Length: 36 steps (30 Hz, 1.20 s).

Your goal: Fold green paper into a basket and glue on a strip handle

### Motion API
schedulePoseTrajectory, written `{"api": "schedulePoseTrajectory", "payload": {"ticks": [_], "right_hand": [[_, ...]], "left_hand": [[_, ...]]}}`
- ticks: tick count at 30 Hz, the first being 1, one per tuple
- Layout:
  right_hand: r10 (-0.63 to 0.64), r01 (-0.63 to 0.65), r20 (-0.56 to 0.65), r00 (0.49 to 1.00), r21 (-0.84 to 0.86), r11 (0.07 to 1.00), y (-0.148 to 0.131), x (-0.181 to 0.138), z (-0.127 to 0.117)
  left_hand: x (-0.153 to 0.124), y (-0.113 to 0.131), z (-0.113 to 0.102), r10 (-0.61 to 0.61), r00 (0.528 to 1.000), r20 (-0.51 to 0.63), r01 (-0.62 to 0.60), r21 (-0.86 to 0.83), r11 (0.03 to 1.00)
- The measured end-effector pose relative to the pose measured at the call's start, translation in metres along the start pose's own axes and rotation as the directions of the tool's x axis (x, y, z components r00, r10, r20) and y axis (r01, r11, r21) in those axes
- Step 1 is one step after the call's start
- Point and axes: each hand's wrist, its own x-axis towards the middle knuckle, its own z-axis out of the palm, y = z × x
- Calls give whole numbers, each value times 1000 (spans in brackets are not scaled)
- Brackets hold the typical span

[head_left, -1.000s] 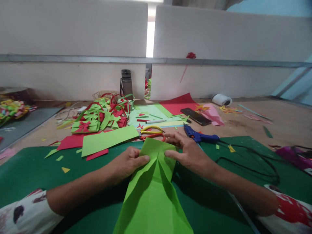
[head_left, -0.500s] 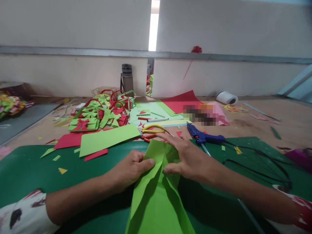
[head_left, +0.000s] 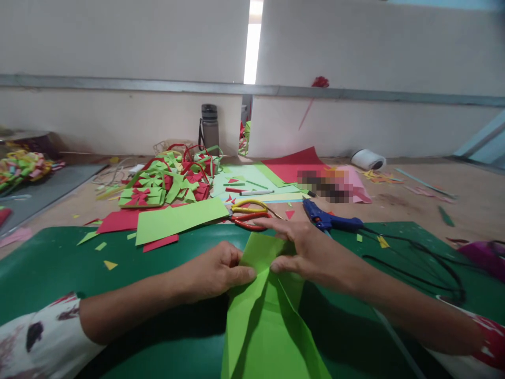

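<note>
A folded bright green paper (head_left: 272, 326), shaped like a long bag with creased sides, stretches from the bottom edge up to my hands. My left hand (head_left: 226, 268) pinches its left upper edge, the thumb on top and the fingers curled behind. On the right upper edge my right hand (head_left: 311, 252) grips the paper between the thumb and the fingers, with the index finger stretched out above it. Just beyond the paper lie pliers with red and yellow handles (head_left: 252, 208). A blue glue gun (head_left: 331, 217) rests past my right hand.
On the green mat (head_left: 189, 231) lie a flat green paper piece (head_left: 181, 221) and small scraps. Behind stand a heap of red and green paper bags (head_left: 165, 181) and a grey bottle (head_left: 209, 129). The glue gun's black cord (head_left: 418, 245) loops at the right.
The view has shifted a little. The green paper and both hands sit slightly further right and lower in the picture, with the grips much the same.
</note>
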Motion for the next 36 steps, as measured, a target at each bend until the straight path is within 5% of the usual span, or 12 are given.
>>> {"api": "schedulePoseTrajectory", "payload": {"ticks": [9, 22, 30, 36], "right_hand": [[113, -113, -9, 994, 26, 993, 9, -2, -7], [139, -141, 43, 989, 53, 989, 12, 0, -6], [111, -111, 13, 994, -26, 994, 2, 1, -3], [-66, 77, 59, 996, -209, 975, 6, -3, -4]], "left_hand": [[-4, 9, -11, -86, 994, 71, 71, 190, 979], [-5, 12, -21, -17, 972, 236, -22, 161, 987], [2, 0, -8, 61, 995, 78, -67, 71, 995], [5, -4, 1, 47, 999, -22, -48, -41, 998]]}}
